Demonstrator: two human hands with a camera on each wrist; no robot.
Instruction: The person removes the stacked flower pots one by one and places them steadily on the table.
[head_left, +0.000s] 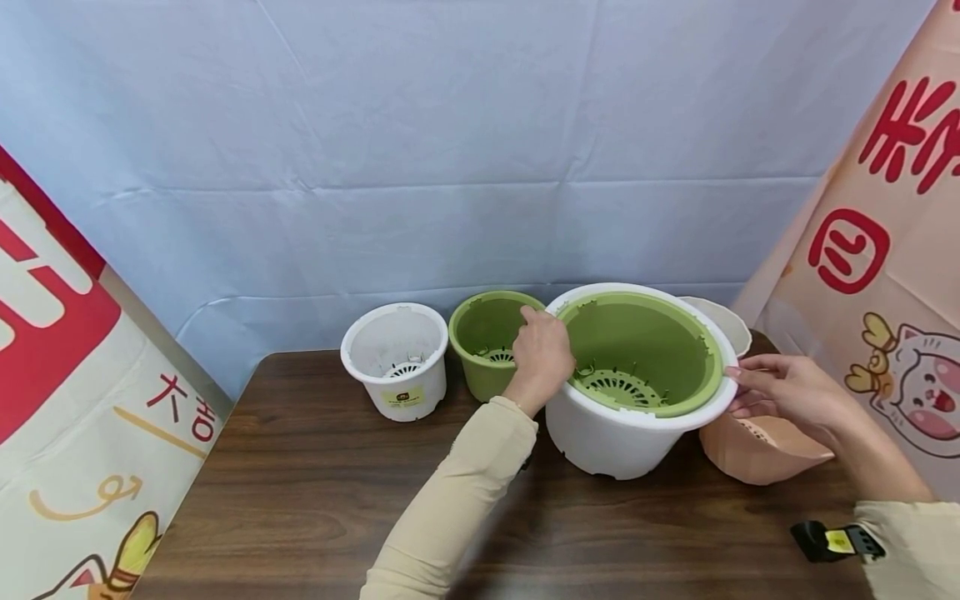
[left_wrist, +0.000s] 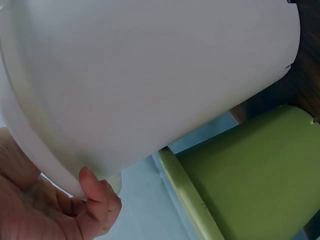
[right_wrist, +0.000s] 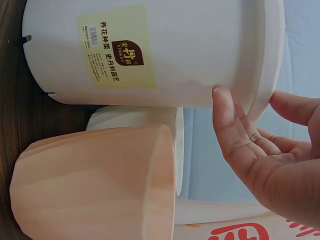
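Observation:
A large white flower pot [head_left: 615,437] with a large green pot [head_left: 645,333] nested inside it stands at the right of the table. My left hand [head_left: 542,354] grips the white rim on its left side, fingers hooked under the edge in the left wrist view. On the opposite side my right hand [head_left: 787,396] holds the rim between thumb and fingers. The right wrist view shows a yellow label [right_wrist: 117,47] on the white wall. Just left of my left hand is a smaller green pot [head_left: 483,375].
A small white pot [head_left: 397,400] with a yellow label stands left of the small green one. A peach pot [head_left: 757,458] and a cream pot [head_left: 723,321] are close on the right. Behind the brown table [head_left: 315,500] hangs a pale blue cloth [head_left: 450,150], with printed banners at both sides.

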